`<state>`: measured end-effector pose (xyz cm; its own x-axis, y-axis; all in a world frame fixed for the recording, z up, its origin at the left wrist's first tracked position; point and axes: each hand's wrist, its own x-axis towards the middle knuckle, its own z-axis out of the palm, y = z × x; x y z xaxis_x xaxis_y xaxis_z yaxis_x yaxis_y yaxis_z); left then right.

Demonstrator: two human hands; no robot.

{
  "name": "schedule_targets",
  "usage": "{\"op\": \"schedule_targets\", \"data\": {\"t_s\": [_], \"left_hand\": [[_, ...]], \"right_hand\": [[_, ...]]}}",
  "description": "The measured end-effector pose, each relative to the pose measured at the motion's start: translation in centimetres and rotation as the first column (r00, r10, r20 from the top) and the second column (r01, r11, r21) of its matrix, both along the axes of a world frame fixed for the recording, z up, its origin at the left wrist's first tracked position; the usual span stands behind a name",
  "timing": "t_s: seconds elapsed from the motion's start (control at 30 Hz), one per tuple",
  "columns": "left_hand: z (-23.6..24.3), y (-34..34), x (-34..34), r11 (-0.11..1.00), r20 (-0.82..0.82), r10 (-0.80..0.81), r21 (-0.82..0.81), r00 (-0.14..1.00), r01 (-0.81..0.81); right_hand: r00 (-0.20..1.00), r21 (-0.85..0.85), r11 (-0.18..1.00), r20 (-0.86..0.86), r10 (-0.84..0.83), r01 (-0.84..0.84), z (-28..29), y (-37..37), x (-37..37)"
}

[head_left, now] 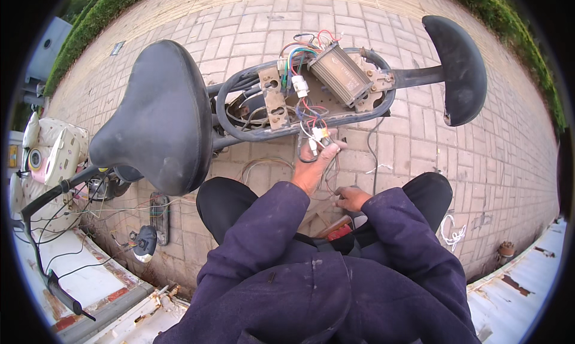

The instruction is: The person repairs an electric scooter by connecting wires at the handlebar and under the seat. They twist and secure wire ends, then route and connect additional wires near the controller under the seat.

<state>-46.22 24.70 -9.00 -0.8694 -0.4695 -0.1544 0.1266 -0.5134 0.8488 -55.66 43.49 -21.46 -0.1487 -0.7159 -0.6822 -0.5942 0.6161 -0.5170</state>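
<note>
My left hand (312,168) is closed around a bunch of wires with white plug connectors (319,134), at the near edge of a black tubular scooter frame (263,134). My right hand (352,198) sits lower, between my knees, fingers curled together; what they pinch, if anything, is too small to make out. Thin loose wires hang between the two hands. On the frame lies a finned metal controller box (340,76), tilted, with coloured wires coming out of its far left end. A larger white connector (300,86) rests beside a rusty bracket (274,98).
A black saddle (157,116) covers the frame's left end; a black backrest (461,71) stands at its right. Handlebar (45,200), cables and a cream body panel (63,149) are far left. A lamp (144,242) and white cord (453,233) lie on the brick paving.
</note>
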Motion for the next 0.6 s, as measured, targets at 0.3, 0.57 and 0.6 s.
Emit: {"op": "schedule_targets", "data": {"t_s": [0.3,0.57,0.6], "left_hand": [[3.5,1.2,2.3,0.933,-0.046,0.062,0.358,0.997,-0.042],[5.0,-0.4,4.6,0.971,0.182,0.144,0.162,0.973,-0.174],[4.9,-0.4,4.7,0.953,0.235,0.180,0.199,0.955,-0.229]], "right_hand": [[0.842,-0.442,0.719,0.340,-0.418,0.536,8.9,-2.1,-4.4],[0.564,-0.340,0.513,0.732,-0.381,0.788,15.4,-4.9,-0.3],[0.487,-0.261,0.501,0.779,-0.395,0.825,15.6,-5.6,0.0]]}}
